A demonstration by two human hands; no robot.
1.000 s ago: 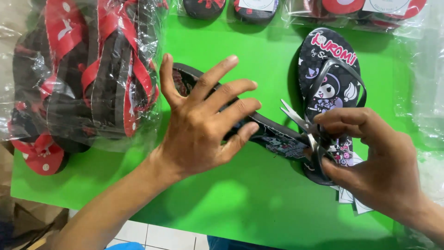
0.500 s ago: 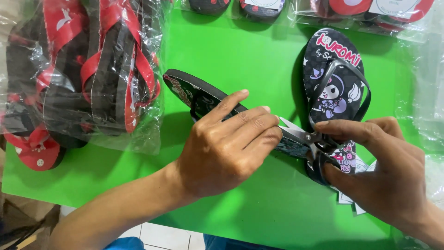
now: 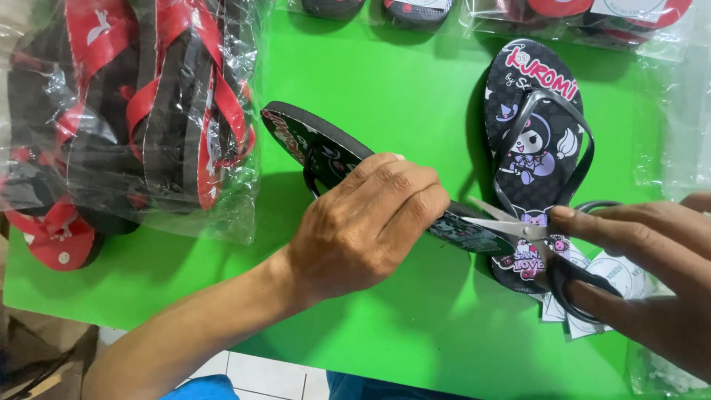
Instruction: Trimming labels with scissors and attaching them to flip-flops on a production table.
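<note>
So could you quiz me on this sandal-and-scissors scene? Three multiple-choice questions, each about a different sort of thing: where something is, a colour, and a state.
1. Where does the flat sandal with the cartoon print lie?
A. on the green table, right of the left hand
B. inside the plastic bag
C. on the floor

2. What colour are the straps of the bagged sandals at the left?
A. blue
B. red
C. yellow

3. How do the scissors stand?
A. shut and lying on the table
C. tucked inside a bag
B. blades open, held in the right hand

Answers:
1 A: it rests sole-down on the green table, beyond the left hand.
2 B: red straps show through the clear plastic.
3 B: the two blades are spread apart, and the right hand has its fingers in the loops.
</note>
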